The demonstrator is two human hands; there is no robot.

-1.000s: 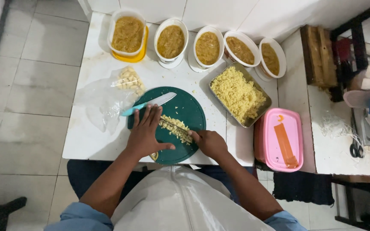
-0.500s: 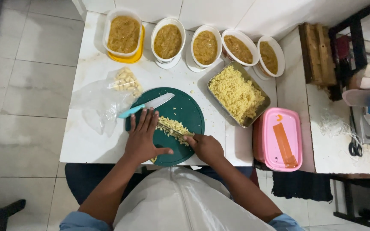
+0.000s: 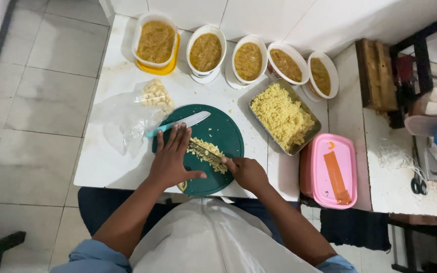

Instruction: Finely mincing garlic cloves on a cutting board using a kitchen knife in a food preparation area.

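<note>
A round dark green cutting board lies on the white table in front of me. A small heap of chopped pale bits sits on its middle. My right hand grips the handle of a knife whose blade lies across the heap. My left hand rests flat with spread fingers on the board's left part, fingertips by the blade's far end. A second knife with a teal handle lies at the board's upper left edge.
A clear plastic bag with pale peeled cloves lies left of the board. Several white tubs of brownish paste line the back. A metal tray of yellow chopped bits and a pink lidded box stand right. Scissors lie far right.
My left hand has shifted slightly on the board and the knife blade has moved over the chopped heap. The camera view has drifted a little.
</note>
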